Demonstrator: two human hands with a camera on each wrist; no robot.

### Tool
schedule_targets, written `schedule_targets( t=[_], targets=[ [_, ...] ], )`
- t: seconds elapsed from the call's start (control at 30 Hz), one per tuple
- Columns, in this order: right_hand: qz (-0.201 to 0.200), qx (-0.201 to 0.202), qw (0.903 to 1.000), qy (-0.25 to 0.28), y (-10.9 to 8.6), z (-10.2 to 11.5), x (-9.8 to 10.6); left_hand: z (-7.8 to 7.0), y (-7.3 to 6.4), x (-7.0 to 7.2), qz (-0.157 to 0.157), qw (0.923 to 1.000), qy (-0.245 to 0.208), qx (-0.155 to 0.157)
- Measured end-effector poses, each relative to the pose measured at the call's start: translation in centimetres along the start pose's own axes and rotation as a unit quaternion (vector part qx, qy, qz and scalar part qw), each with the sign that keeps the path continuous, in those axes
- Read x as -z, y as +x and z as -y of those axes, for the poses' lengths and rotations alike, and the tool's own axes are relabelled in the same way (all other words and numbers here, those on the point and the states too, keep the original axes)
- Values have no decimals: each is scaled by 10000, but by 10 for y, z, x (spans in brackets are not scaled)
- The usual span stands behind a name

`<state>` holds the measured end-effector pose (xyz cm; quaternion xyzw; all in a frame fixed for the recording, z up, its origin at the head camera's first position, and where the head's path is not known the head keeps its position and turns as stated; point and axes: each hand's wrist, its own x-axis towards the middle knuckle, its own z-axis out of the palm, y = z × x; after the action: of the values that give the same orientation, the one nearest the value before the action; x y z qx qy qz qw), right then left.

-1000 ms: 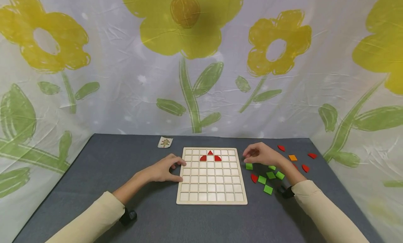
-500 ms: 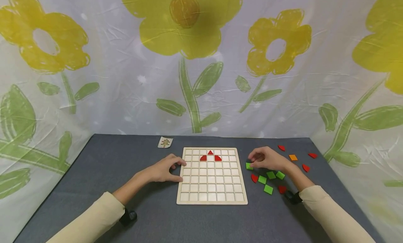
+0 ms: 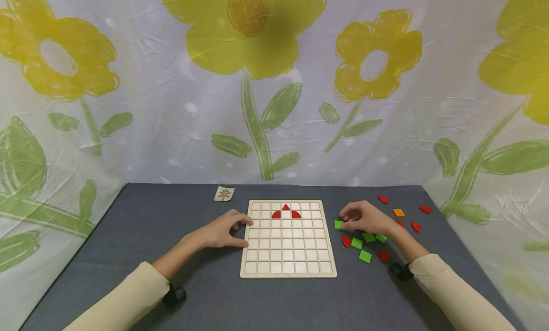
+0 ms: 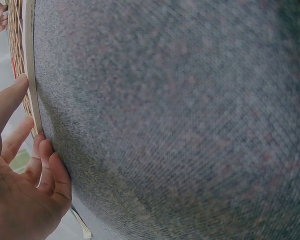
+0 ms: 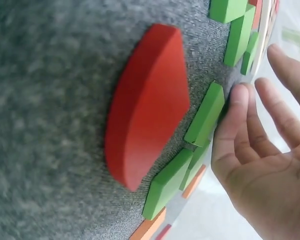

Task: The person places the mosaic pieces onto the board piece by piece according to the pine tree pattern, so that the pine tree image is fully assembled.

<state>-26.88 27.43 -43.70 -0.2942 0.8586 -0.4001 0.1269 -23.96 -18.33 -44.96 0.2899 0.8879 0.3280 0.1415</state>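
Grid board (image 3: 287, 244): left hand (image 3: 223, 230), relaxed, touches its edge, probably steadying; right hand (image 3: 363, 217), loosely bent, at green tile (image 3: 338, 224).

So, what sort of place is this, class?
Perhaps a makeshift indoor booth for tabletop play: a flower-print sheet rises behind a dark table, which holds a wooden grid board.

A pale gridded board (image 3: 287, 243) lies flat — three red pieces (image 3: 276, 215) near its far edge — near a green tile (image 3: 338, 224).
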Motion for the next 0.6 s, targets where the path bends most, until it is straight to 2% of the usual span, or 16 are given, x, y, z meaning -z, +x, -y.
schedule_targets(
  t=[0.2,0.6],
  targets=[
    [-130,-24,9995,-285,2,-1,-5,1,0,0,-1,10000,-14,1],
    [-71,38,9996,-287,6,0,-13,3,1,-1,11,10000,-36,-6]
  ],
)
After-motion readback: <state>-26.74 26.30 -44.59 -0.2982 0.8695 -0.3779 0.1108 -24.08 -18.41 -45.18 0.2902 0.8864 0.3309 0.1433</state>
